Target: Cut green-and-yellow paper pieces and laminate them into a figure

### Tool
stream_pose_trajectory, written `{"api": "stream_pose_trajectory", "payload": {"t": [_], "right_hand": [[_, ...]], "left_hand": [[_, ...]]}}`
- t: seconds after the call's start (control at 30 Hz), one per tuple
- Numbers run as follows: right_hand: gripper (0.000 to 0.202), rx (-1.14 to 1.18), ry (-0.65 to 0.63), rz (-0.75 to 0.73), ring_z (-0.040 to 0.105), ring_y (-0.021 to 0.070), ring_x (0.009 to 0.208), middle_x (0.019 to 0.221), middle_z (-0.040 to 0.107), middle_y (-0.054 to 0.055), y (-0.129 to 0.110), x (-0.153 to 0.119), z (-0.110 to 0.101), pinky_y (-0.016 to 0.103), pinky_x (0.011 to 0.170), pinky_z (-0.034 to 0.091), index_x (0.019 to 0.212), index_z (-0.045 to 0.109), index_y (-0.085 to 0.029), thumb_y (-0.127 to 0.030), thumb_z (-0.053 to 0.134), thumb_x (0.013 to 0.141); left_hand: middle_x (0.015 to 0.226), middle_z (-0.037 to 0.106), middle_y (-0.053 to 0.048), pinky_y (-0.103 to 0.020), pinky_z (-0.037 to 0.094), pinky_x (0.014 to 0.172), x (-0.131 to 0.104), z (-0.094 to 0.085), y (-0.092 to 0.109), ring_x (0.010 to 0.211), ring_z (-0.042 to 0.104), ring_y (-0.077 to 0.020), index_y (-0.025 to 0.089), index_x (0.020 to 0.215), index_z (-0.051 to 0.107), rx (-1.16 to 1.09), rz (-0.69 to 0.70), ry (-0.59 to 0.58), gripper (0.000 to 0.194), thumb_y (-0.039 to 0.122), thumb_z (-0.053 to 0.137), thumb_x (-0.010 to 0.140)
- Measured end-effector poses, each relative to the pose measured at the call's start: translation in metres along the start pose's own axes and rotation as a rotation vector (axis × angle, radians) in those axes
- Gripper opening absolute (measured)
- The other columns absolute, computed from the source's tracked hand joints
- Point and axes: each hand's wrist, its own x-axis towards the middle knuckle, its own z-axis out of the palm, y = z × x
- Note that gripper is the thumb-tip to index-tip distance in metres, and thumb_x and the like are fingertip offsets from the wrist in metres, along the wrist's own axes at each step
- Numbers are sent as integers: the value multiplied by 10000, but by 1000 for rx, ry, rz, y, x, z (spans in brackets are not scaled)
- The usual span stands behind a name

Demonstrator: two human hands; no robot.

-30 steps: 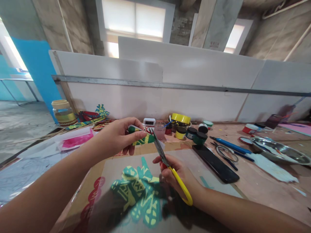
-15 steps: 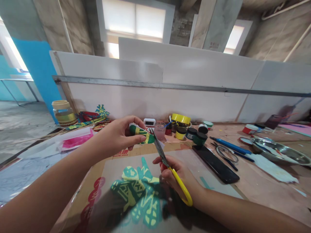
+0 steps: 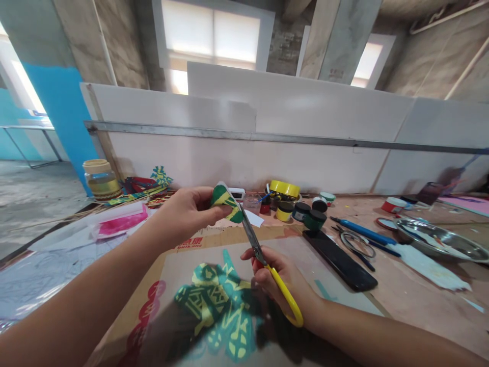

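Observation:
My left hand (image 3: 191,208) pinches a small green and yellow painted paper piece (image 3: 225,203) between thumb and fingers, with a pale edge showing along its top. In my right hand (image 3: 278,272) are scissors (image 3: 284,295) with yellow handles. Their blades point up and left, and the tips meet the right edge of the paper piece; whether they are parted is hard to make out. Below both hands, several green and yellow painted cutouts (image 3: 239,336) lie together on a pale sheet (image 3: 175,265) over cardboard, partly in shadow.
Paint jars (image 3: 284,211) and yellow tape (image 3: 284,188) stand at the back. To the right lie a black phone (image 3: 340,260), a blue pen-like tool (image 3: 361,230), a white cloth (image 3: 431,267) and a metal bowl (image 3: 473,244). Plastic sheets (image 3: 64,278) and a lidded jar (image 3: 101,181) are at left.
My left hand has turned the paper piece more upright, so more of its painted face shows. A white paper scrap is now visible behind the blades. My right hand has barely moved.

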Motion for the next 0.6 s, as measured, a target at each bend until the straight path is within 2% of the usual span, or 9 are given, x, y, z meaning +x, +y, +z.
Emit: {"api": "stream_pose_trajectory", "payload": {"t": [0.1, 0.27, 0.4, 0.6], "right_hand": [[376, -13, -3, -14, 344, 101, 570, 737, 435, -20, 0, 0, 1, 226, 486, 273, 1011, 614, -171, -483, 634, 801], [496, 30, -48, -10, 350, 98, 569, 775, 424, -17, 5, 0, 0, 216, 469, 283, 1070, 585, -201, -626, 587, 815], [554, 25, -67, -32, 356, 95, 562, 802, 431, -13, 8, 0, -2, 217, 468, 313, 1121, 566, -216, -680, 550, 818], [580, 26, -53, -49, 357, 90, 548, 795, 435, -9, 7, 0, -2, 225, 463, 327, 1110, 584, -203, -694, 563, 803]], "left_hand": [[547, 489, 58, -185, 327, 456, 0, 2, -4, 496, 447, -77, 168, 741, 597, 21, -8, 16, 300, 442, 599, 861], [514, 494, 54, -191, 299, 410, -2, 6, -7, 438, 419, -78, 183, 691, 538, 95, -23, -8, 375, 507, 546, 879], [506, 510, 49, -198, 324, 419, -3, 10, -4, 436, 444, -86, 185, 663, 528, 188, -41, -17, 377, 499, 543, 872], [502, 505, 55, -192, 319, 415, -3, 11, -1, 435, 447, -83, 183, 661, 531, 197, -35, -11, 347, 464, 553, 865]]}}
